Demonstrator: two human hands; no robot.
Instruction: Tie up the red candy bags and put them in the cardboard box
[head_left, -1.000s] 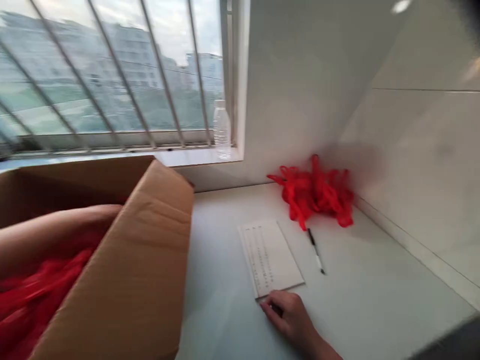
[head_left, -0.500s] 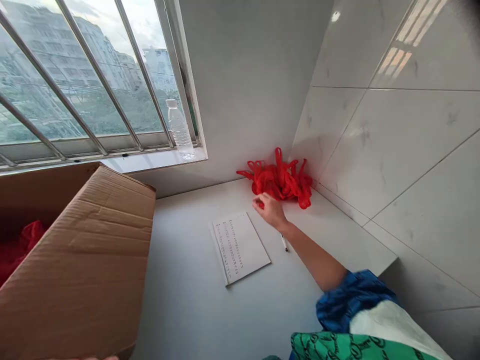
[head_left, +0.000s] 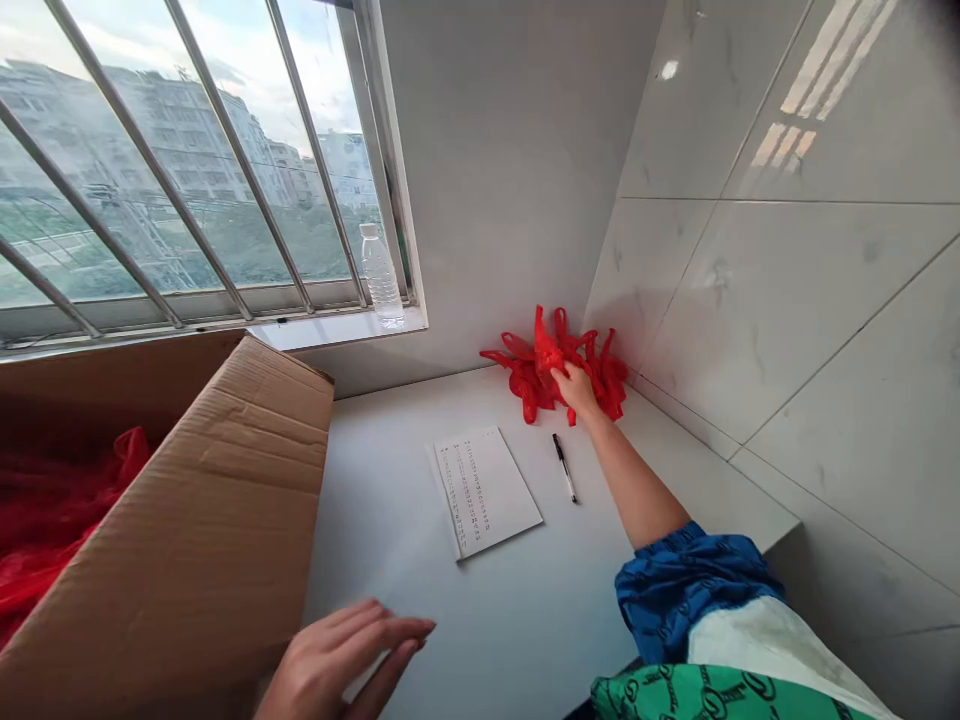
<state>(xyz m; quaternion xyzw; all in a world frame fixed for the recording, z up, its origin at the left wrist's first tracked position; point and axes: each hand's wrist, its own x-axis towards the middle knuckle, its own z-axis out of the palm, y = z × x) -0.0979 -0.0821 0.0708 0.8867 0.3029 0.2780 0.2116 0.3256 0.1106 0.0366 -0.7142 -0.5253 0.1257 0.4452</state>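
My right hand (head_left: pixel 576 388) reaches into a heap of red plastic bags (head_left: pixel 525 385) in the corner of the white table. Its fingers are closed on a red plastic bag (head_left: pixel 547 343), part of which stands up from the heap. The fingertips are partly hidden by the red film. Low in the view, my left hand (head_left: pixel 337 655) hovers over the table beside the cardboard box (head_left: pixel 202 540). Its fingers stretch to the right, with the thumb apart and nothing between them. More red plastic (head_left: pixel 67 500) lies inside the box.
A notebook (head_left: pixel 499 500) with rows of handwriting lies on the table (head_left: pixel 465 630), with a black-capped pen (head_left: pixel 565 468) to its right. A clear water bottle (head_left: pixel 382 280) stands on the windowsill beside the barred window. Tiled wall (head_left: pixel 810 320) bounds the right side.
My right hand has moved right and slightly up, into the red bags, and now grips one. My left hand has risen into view from the bottom edge by the box.
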